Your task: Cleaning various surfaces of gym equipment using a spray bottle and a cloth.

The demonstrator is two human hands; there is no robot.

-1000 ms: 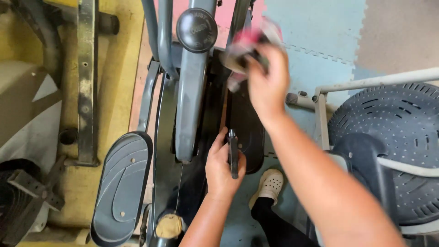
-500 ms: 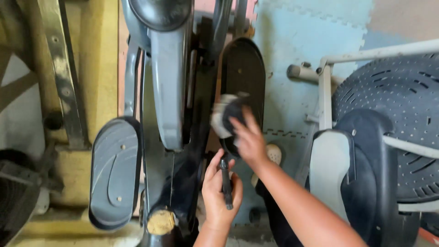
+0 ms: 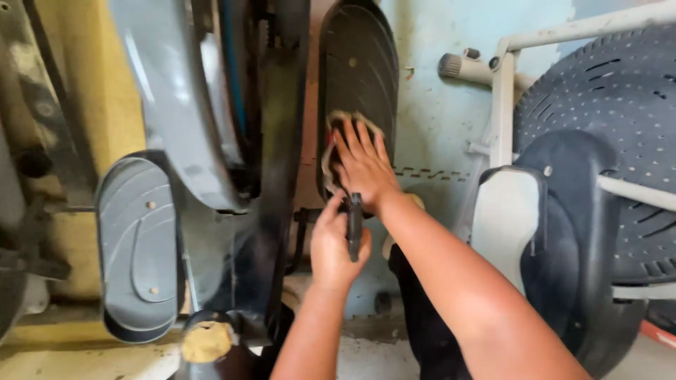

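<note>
The right hand [image 3: 362,165] lies flat, fingers spread, pressing a soft, limp cloth [image 3: 338,123] against the black foot pedal [image 3: 359,70] of an exercise machine, near the pedal's lower end. The cloth looks light and should bunch easily under the palm. The left hand [image 3: 334,246] is closed around a slim dark tool [image 3: 354,225], probably rigid, held by its middle just below the pedal's near edge.

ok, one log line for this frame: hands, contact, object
right hand: pressing cloth flat on black pedal | left hand: gripping pedal's near edge | grey pedal: untouched
</note>
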